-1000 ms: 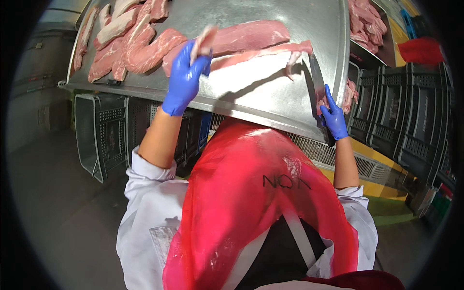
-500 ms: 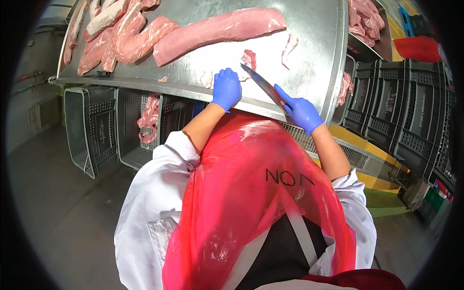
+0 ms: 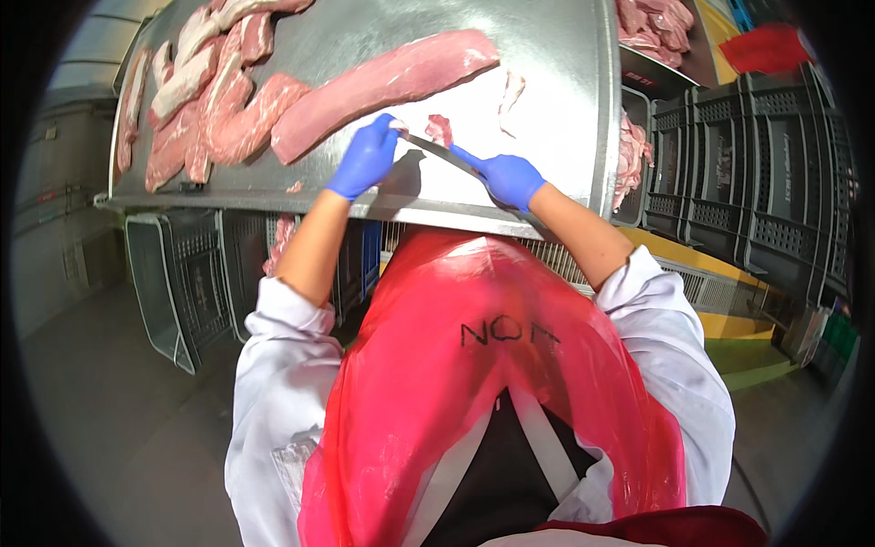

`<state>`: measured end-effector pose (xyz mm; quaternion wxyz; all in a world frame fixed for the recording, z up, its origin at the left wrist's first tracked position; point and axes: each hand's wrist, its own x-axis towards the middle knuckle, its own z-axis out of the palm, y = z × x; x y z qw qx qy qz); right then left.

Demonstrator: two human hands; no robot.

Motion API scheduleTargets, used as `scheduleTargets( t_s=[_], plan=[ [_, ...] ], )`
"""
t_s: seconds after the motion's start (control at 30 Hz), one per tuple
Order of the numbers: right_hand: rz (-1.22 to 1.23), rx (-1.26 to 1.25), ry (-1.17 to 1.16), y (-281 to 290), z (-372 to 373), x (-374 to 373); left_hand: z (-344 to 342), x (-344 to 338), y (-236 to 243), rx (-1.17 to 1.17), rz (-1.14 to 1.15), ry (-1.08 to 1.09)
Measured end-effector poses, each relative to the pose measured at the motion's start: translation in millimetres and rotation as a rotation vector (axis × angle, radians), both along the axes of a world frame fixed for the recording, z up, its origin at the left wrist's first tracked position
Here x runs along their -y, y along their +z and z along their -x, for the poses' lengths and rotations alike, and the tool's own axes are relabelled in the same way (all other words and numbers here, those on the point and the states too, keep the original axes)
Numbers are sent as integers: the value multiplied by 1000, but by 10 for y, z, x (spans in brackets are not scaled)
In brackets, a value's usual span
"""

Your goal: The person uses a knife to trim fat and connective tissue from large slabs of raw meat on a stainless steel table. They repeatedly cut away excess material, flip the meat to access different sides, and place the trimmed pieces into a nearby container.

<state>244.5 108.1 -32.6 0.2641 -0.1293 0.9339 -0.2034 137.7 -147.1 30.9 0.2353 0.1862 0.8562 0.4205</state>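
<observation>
My left hand (image 3: 367, 157), in a blue glove, is closed above the metal table and pinches a small pale meat scrap (image 3: 398, 126). My right hand (image 3: 508, 178), also gloved in blue, grips a knife (image 3: 445, 153), its forefinger stretched along the blade. The knife's tip meets the scrap at my left fingers. Just beyond the blade lies a small red meat scrap (image 3: 439, 129). A long pink meat loin (image 3: 387, 87) stretches across the table behind both hands. Farther right rests a thin pale strip of trimming (image 3: 510, 98).
Several more meat pieces (image 3: 205, 91) are heaped on the table's (image 3: 565, 137) left side. Dark crates (image 3: 173, 283) stand below its front edge. To the right, a bin holds meat (image 3: 654, 27), with meat trimmings (image 3: 632, 155) below it and stacked black crates (image 3: 756, 173) beside them.
My left hand has lifted off the table front and moved left and away from me, taking up the pale scrap. My right hand has brought the knife leftward to it. The view has shifted slightly.
</observation>
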Motion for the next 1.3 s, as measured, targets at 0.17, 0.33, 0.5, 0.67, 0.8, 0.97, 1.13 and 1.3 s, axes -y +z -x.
scheduleTargets(
  t_s=[0.17,0.33,0.5,0.67,0.8,0.97,1.13,1.3],
  plan=[
    [218,-68,-235,81,-579,-491,158,-768,1132,-122,-358,-217],
    [342,-99,-494,222,-1056,-722,144,-2247,1654,-89,-613,-408],
    [433,-262,-720,249,-1495,-681,359,-3381,1327,-411,-423,-608],
    [315,-89,-1216,196,-2115,-821,772,-2372,-869,-566,173,-512],
    [720,-187,-1465,178,-2545,-994,212,-1053,-920,-642,195,-776],
    [849,-325,-1280,112,-2167,-1028,83,891,-1175,-697,318,-392],
    [786,-203,-1060,212,-1069,-650,341,2386,-1033,-575,487,-164],
    [746,-118,-998,428,132,148,145,3874,-975,-631,575,242]
  ],
)
